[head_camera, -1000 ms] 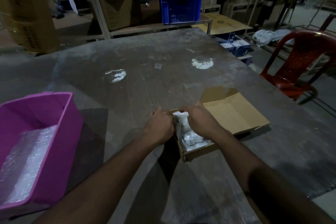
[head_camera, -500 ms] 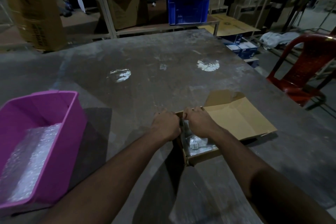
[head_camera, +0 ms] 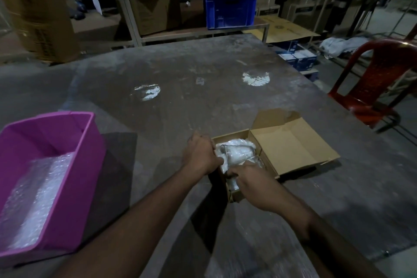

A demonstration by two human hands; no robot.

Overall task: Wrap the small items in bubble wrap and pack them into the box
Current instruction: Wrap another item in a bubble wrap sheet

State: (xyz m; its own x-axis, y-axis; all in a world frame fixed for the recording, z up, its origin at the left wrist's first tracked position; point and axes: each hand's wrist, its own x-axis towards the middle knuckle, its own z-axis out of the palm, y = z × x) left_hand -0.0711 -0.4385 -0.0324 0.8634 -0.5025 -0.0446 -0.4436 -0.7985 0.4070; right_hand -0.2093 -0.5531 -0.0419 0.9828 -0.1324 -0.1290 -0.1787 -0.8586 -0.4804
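Two hands work at a small cardboard box [head_camera: 234, 196] that stands on the table [head_camera: 180, 70], near its front edge and a little to the right of the middle. The box is open; its lid [head_camera: 291, 144] lies flat on the table to the right side, with the inner face up. Inside the box there is a bundle of bubble wrap [head_camera: 237, 153], white and shiny, and it fills most of the box. What is wrapped inside it cannot be told.

The left hand [head_camera: 199, 156] is at the left wall of the box, with the fingers curled over the edge and onto the bundle; it seems to grip the wrap, but the fingertips are hidden. The right hand [head_camera: 252, 185] is over the near part of the box, and its curled fingers pinch the wrap at the front end of the bundle.

At the left edge of the table stands a pink plastic bin [head_camera: 88, 165], and a loose sheet of bubble wrap [head_camera: 36, 196] lies on its bottom. Beyond the right edge of the table there is a red plastic chair [head_camera: 379, 79]. Behind the far edge stands a blue crate [head_camera: 230, 10] on a low shelf, with cardboard cartons [head_camera: 153, 11] around it.
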